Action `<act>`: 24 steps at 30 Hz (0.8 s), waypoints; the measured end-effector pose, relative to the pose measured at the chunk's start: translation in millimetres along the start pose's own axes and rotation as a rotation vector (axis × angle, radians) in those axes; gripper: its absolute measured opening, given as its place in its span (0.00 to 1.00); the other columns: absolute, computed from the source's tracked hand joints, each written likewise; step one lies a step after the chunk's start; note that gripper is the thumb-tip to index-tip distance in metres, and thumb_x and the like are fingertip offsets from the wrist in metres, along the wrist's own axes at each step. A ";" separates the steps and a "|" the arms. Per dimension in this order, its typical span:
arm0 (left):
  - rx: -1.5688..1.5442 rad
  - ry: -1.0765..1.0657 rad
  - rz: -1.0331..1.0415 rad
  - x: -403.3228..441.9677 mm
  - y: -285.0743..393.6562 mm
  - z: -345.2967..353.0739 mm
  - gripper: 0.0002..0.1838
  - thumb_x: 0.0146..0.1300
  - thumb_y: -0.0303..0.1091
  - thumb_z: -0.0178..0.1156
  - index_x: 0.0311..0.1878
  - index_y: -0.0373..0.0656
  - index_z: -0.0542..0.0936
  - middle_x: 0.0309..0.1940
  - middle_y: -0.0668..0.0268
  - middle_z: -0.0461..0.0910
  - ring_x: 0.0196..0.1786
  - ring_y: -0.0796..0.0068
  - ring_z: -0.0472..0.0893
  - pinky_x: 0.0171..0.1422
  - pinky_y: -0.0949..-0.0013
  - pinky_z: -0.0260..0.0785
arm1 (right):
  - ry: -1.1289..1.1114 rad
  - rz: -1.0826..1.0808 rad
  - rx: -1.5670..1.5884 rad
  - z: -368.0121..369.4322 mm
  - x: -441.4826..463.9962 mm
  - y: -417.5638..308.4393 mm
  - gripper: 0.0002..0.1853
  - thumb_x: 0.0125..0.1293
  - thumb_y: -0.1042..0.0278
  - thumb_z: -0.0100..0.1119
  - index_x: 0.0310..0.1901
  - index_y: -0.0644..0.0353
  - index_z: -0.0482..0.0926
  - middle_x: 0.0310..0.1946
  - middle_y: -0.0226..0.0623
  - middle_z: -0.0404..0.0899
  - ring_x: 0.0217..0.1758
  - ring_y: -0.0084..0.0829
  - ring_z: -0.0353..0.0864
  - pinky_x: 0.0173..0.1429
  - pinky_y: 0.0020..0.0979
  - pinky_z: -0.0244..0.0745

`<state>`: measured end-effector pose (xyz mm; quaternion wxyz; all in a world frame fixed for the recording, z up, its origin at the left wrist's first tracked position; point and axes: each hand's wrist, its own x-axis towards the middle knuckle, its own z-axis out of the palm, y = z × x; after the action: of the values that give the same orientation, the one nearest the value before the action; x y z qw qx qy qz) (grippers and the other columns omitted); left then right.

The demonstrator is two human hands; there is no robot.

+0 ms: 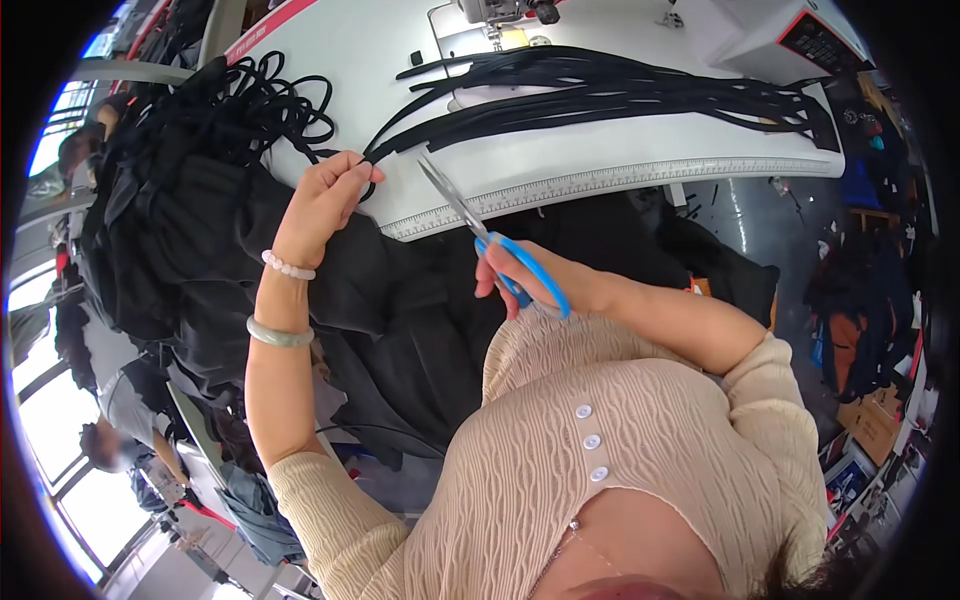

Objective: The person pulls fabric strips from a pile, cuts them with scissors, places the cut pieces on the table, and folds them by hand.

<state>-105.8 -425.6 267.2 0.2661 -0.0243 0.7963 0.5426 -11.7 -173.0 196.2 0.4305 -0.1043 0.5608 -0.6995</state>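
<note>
Scissors beside black strips, both hands occupied.
The left hand (330,195) pinches the black strips (560,118) near their left ends, over the white table (365,45); the right hand (515,275) has its fingers closed on the scissors (483,240), whose blades seem slightly parted. The step appears to be trimming; a cut would call for bringing these blades onto the held strips.

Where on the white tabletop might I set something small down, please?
The white tabletop shows bare between the flat black fabric strips and the long pale measuring strip, and at upper left, between the looped black cords and the metal sewing machine. It is crowded under those strips and cords.
</note>
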 end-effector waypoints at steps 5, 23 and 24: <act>-0.034 -0.028 -0.009 -1.2 -3.7 0.1 0.11 0.67 0.36 0.51 0.37 0.39 0.77 0.14 0.82 0.56 0.16 0.92 0.51 0.19 0.81 0.40 | 0.037 0.040 0.007 1.2 24.2 -8.7 0.36 0.61 0.26 0.41 0.33 0.60 0.70 0.27 0.32 0.70 0.19 0.20 0.71 0.23 0.22 0.71; -0.147 0.016 0.063 -13.1 -10.4 13.2 0.12 0.70 0.35 0.46 0.38 0.38 0.75 0.12 0.79 0.58 0.15 0.91 0.52 0.19 0.81 0.42 | 0.125 -0.008 -0.081 0.7 23.3 -12.0 0.25 0.66 0.39 0.50 0.31 0.58 0.68 0.22 0.28 0.69 0.20 0.18 0.68 0.25 0.23 0.68; -0.164 0.020 0.064 -15.6 -9.7 15.2 0.12 0.71 0.35 0.46 0.38 0.38 0.75 0.12 0.79 0.58 0.14 0.91 0.52 0.19 0.81 0.42 | 0.151 -0.047 -0.116 2.3 23.3 -7.7 0.24 0.67 0.41 0.51 0.31 0.59 0.67 0.22 0.28 0.70 0.22 0.19 0.68 0.27 0.24 0.68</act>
<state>-83.3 -420.2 261.9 0.2378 -0.0260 0.7522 0.6140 -28.2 -191.4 195.9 0.3637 -0.0891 0.6286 -0.6816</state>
